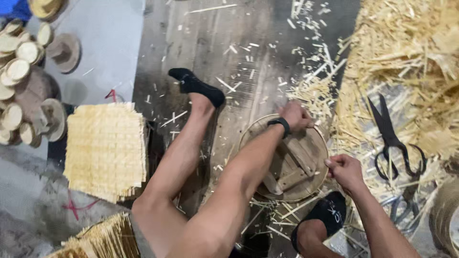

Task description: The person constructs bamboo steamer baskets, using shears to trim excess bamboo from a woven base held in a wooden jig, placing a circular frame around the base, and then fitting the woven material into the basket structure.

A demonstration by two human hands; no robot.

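**Both hands on a round tray, floor littered with straw**

Nearest the camera, the person sits on the floor with bare knees raised and a black sock point(322, 215) on the foot just under the work. The right hand point(345, 171) is closed on the near right rim of a round woven tray point(313, 138), fingers curled around its edge. The left hand point(295, 116), a black band at the wrist, is clenched on the far rim — the two hands sit well apart, on opposite sides of the tray. The tray lies on the floor between the legs, with short wooden slats point(299, 162) crossed inside it.

Just right of the tray, black shears point(392, 141) lie with blades pointing away, on a bed of straw point(411, 52) that piles up toward the far right corner. Loose splinters are scattered across the dark plank floor point(201, 43).

To the left, a square woven mat point(105, 148) lies flat, with a second stack point(103, 239) nearer the camera. The other foot, also in a black sock point(193, 86), stretches out beyond the mat. Farthest left — a heap of round wooden discs point(21, 71) beside a pale sheet point(112, 38).
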